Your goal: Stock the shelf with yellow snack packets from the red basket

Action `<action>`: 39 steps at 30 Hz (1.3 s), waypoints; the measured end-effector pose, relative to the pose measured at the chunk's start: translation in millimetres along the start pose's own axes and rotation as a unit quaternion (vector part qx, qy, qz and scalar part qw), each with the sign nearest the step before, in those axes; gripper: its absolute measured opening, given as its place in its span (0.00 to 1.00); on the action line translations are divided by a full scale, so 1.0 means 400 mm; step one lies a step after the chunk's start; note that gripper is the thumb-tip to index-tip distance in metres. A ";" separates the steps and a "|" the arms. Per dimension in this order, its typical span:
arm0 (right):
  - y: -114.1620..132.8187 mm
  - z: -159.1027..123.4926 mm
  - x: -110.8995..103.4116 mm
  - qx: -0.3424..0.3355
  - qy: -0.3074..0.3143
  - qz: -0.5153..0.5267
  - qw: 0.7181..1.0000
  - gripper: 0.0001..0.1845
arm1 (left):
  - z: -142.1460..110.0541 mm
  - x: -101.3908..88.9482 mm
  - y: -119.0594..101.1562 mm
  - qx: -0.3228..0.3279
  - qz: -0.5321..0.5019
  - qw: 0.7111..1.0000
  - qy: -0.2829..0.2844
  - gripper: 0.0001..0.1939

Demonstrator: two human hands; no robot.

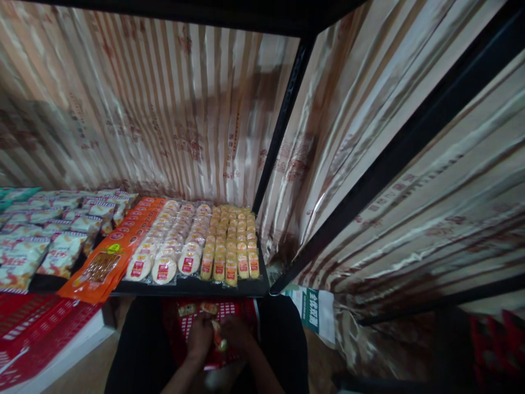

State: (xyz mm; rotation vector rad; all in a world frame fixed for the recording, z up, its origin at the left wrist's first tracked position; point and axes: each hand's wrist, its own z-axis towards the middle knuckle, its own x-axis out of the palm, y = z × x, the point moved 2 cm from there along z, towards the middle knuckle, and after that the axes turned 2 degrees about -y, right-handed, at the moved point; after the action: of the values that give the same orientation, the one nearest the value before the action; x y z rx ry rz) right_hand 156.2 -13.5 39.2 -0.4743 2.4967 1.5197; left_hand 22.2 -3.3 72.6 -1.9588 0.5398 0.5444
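Note:
Low in the view, my left hand (pixel 199 337) and my right hand (pixel 237 332) meet over a red and white patterned bag (pixel 184 320) on my lap. Both hands are closed around a small orange and yellow snack packet (pixel 218 335) held between them. Above them a black shelf (pixel 188 287) carries rows of round white snack packets (pixel 168 249), small yellow packets (pixel 232 243), flat orange packets (pixel 118 246) and white and red bags (pixel 49 241).
A black shelf post (pixel 283 123) rises behind the yellow packets. Striped shiny foil covers the back wall and the right side. A red crate (pixel 36 328) sits at lower left. A green and white package (pixel 315 312) lies at right of the shelf corner.

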 end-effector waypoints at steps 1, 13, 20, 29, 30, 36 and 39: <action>-0.002 -0.003 -0.008 0.006 -0.009 0.000 1.000 0.07 | -0.003 0.004 -0.003 0.009 -0.015 1.000 -0.008 0.13; -0.024 -0.020 -0.044 0.010 -0.052 0.017 0.998 0.10 | -0.033 0.021 -0.015 0.018 -0.098 0.994 -0.039 0.07; -0.015 -0.031 -0.067 -0.004 -0.053 0.029 0.998 0.10 | -0.058 0.033 -0.044 0.050 -0.111 0.992 -0.035 0.09; 0.020 -0.055 -0.091 -0.007 -0.056 0.039 0.998 0.08 | -0.078 0.045 -0.064 0.078 -0.111 0.990 -0.040 0.10; 0.024 -0.059 -0.094 -0.006 -0.054 0.040 0.998 0.08 | -0.078 0.047 -0.064 0.078 -0.113 0.990 -0.040 0.10; 0.051 -0.081 -0.111 0.003 -0.047 0.030 0.998 0.05 | -0.077 0.053 -0.067 0.080 -0.110 0.991 -0.021 0.11; 0.063 -0.089 -0.123 0.007 -0.045 0.017 0.999 0.05 | -0.084 0.048 -0.078 0.078 -0.115 0.990 -0.015 0.11</action>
State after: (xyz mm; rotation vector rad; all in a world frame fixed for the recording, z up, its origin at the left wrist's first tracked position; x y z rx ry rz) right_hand 193.5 -25.8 92.0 -0.3555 2.4568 1.5005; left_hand 60.8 -23.5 97.0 -1.8308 0.3214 0.3756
